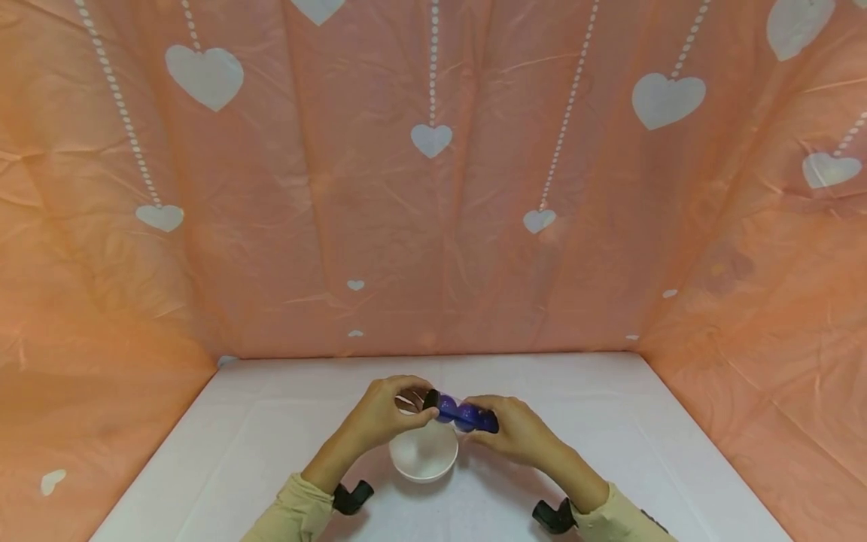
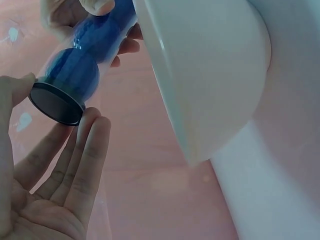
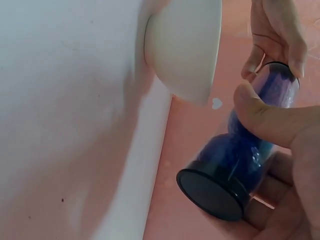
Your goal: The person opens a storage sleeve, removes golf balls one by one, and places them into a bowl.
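A clear tube [image 1: 463, 414] holding blue balls, with a black cap at each end, is held level over a white bowl [image 1: 423, 455] on the table. My left hand [image 1: 412, 403] pinches the tube's left black cap [image 2: 55, 102] between thumb and fingers. My right hand [image 1: 493, 423] grips the other half of the tube [image 3: 245, 145], thumb across its top. In the right wrist view the near cap [image 3: 212, 192] faces the camera and the bowl [image 3: 185, 45] lies beyond. The bowl [image 2: 210, 65] looks empty.
A white table [image 1: 609, 406] is walled on three sides by a pink cloth with white hearts [image 1: 433, 188]. Black wrist mounts [image 1: 352, 497] sit on both beige sleeves near the front edge.
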Demonstrator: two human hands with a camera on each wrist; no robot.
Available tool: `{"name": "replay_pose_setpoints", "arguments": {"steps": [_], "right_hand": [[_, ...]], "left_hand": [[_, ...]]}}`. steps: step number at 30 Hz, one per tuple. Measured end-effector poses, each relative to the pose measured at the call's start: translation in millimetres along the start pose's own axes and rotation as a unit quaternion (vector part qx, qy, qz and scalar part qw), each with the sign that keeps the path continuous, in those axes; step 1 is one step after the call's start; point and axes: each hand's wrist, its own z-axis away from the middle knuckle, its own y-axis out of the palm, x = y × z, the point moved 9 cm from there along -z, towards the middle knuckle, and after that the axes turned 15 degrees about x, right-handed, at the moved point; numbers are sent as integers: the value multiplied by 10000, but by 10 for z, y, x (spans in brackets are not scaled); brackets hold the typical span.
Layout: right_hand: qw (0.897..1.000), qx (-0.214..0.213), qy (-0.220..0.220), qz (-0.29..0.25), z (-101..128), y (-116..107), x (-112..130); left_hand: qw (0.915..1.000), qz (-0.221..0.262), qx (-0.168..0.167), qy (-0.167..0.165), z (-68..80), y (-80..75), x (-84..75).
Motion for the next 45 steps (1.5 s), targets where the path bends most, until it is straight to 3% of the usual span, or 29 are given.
{"name": "replay_pose_setpoints", "arguments": {"steps": [18, 27, 35, 45], "right_hand": [[9994, -56, -66, 340, 27, -9, 20], [9988, -280, -31, 410, 43, -54, 23], [9983, -342, -16, 472, 46, -71, 29], [9986, -299, 28, 432, 51, -77, 7]], "left_hand": [[9994, 227, 245, -21, 5, 6, 102], [9985, 555, 1, 7, -1, -10, 114], [9984, 539, -141, 72, 11, -25, 75], [9951, 979, 25, -135, 24, -21, 167]]}}
